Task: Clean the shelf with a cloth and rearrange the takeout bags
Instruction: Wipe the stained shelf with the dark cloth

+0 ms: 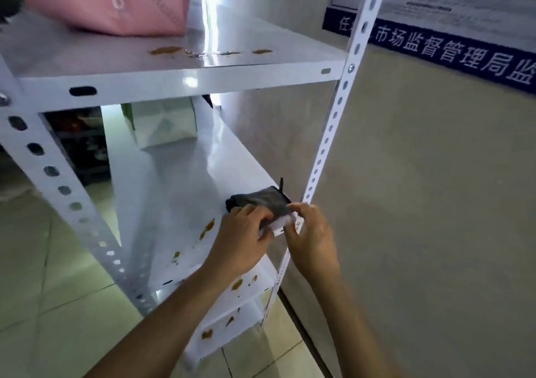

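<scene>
While the dark, soft cloth (261, 201) lies bunched on the shiny white metal shelf (179, 180), your left hand (240, 238) curls its fingers on its near edge and your right hand (311, 232) pinches its white corner. Brown sticky spots (207, 228) dot the shelf. A pink bag (116, 3) sits above, a white bag (165, 122) behind. The floor (43, 305) is pale tile.

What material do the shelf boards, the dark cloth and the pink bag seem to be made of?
Shelf boards: probably painted metal with a glossy white finish; they reflect light, and the posts have punched holes and bolts.
Dark cloth: soft grey fabric, matte; it folds and bunches under both hands.
Pink bag: likely paper or thin card, matte, with sharp creases; I cannot be certain.
</scene>
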